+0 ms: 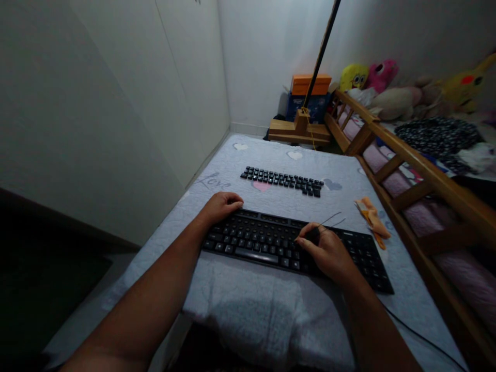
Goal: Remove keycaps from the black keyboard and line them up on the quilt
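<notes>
A black keyboard [256,243] lies on the cloth-covered table; its upper key rows are bare of caps, while caps remain on the lower rows. My left hand [223,206] has its fingers curled over the keyboard's far left edge. Pinched in my right hand [325,248], over the right part of the letter keys, is a wire keycap puller [331,219]; two thin wire ends stick out past the fingers. Its tip at the keys is too small to make out. Behind the keyboard, several loose black keycaps [281,178] stand in neat rows.
An orange cloth and a brush with an orange handle [375,227] lie at the right. A wooden bed rail [411,181] runs along the right side, a white wall panel [116,103] along the left. The keyboard's cable [422,336] trails off at lower right. A wooden stand [300,129] is behind the table.
</notes>
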Demonstrator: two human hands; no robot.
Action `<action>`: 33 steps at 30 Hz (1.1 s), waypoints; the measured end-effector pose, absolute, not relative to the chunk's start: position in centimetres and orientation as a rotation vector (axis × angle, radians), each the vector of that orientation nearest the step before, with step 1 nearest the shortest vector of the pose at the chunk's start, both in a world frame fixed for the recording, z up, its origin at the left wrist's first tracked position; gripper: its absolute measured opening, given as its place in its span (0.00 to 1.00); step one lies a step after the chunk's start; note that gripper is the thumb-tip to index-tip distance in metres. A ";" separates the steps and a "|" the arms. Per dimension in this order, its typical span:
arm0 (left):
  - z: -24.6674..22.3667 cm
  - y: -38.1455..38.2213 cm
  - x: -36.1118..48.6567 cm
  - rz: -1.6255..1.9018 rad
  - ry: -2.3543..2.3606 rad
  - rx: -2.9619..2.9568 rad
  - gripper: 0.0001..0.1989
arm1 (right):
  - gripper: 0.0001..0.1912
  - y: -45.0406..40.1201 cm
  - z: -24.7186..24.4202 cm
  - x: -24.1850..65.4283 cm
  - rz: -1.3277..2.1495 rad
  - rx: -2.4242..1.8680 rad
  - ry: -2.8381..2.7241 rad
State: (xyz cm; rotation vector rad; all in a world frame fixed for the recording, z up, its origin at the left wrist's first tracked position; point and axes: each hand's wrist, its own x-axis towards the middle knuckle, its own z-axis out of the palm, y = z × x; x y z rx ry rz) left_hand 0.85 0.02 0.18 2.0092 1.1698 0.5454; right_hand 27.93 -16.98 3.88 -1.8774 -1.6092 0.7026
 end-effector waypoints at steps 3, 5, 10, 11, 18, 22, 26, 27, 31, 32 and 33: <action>0.1 0.0 0.8 0.549 1.174 1.999 0.17 | 0.06 -16.9 3.6 28.1 0.763 -1.870 -1.574; 0.1 0.0 0.8 0.552 1.179 1.998 0.17 | 0.07 -16.8 3.4 28.3 0.830 -1.839 -1.520; 0.0 0.1 0.8 0.554 1.168 2.007 0.16 | 0.09 -17.0 3.2 28.6 0.899 -1.776 -1.449; 0.0 0.1 0.8 0.553 1.165 2.006 0.16 | 0.09 -17.0 3.2 28.6 0.880 -1.786 -1.462; 0.8 -0.2 0.8 0.618 1.229 2.147 0.13 | 0.07 -17.5 4.0 27.9 0.715 -1.741 -1.548; 3.4 -2.5 2.0 0.761 1.131 2.302 0.10 | 0.06 -17.7 4.0 27.2 0.603 -1.712 -1.581; 5.7 -6.4 5.0 0.640 0.838 2.385 0.10 | 0.04 -17.9 3.5 26.8 0.526 -1.660 -1.606; 5.9 -7.3 5.8 0.584 0.758 2.401 0.11 | 0.04 -17.9 3.3 26.7 0.514 -1.641 -1.614; 5.3 -9.4 8.3 0.513 0.774 2.402 0.15 | 0.04 -18.0 3.0 26.6 0.487 -1.570 -1.642; 5.0 -9.6 8.6 0.511 0.813 2.398 0.15 | 0.04 -18.0 2.9 26.6 0.483 -1.563 -1.641; 4.7 -9.7 8.9 0.508 0.843 2.392 0.15 | 0.04 -18.0 2.8 26.6 0.478 -1.559 -1.639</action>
